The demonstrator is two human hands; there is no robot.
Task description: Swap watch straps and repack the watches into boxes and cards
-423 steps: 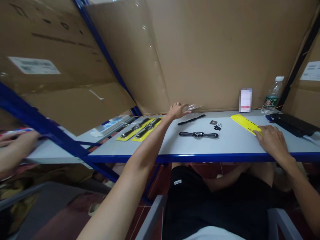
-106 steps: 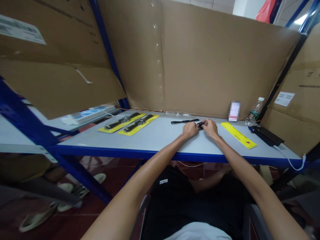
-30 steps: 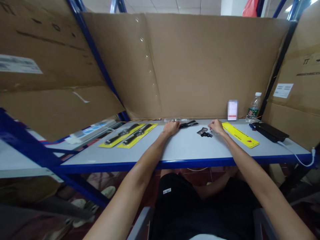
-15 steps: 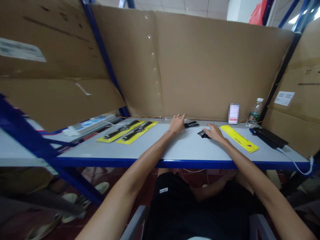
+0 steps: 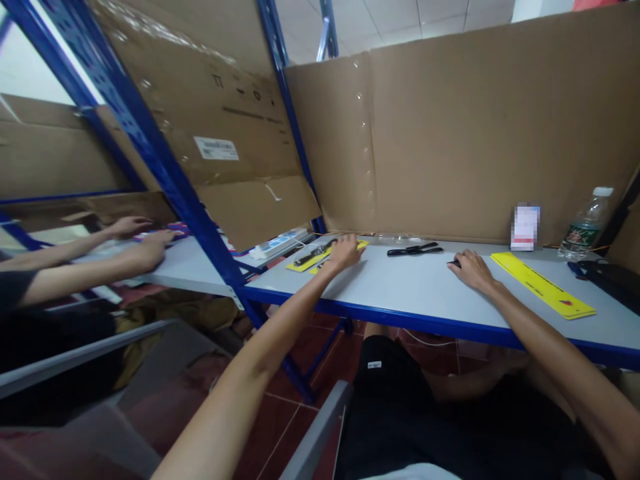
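My left hand (image 5: 346, 252) lies over the nearer of two yellow cards, fingers bent down at its right end and partly spread. It covers most of that card, and I cannot make out a grip. Beside it, the farther yellow card (image 5: 299, 266) bears a long black item (image 5: 316, 253) with a shiny middle. Between my hands lie slim black pieces (image 5: 415, 249), side by side on the table (image 5: 400, 280). My right hand (image 5: 473, 269) rests on the table with curled fingers around a small black piece (image 5: 454, 263), mostly hidden beneath them.
Yellow printed cards (image 5: 543, 283) lie right of my right hand. Behind stand a phone (image 5: 525, 227) and a plastic bottle (image 5: 580, 230); a black case (image 5: 613, 280) is at the right edge. Cardboard walls the table. Left of a blue post, another person's hands (image 5: 145, 243) work.
My view has turned left, bringing another person's arms in. My left hand has moved from the slim black pieces to the nearer yellow card. My right hand has closed over the small black piece.
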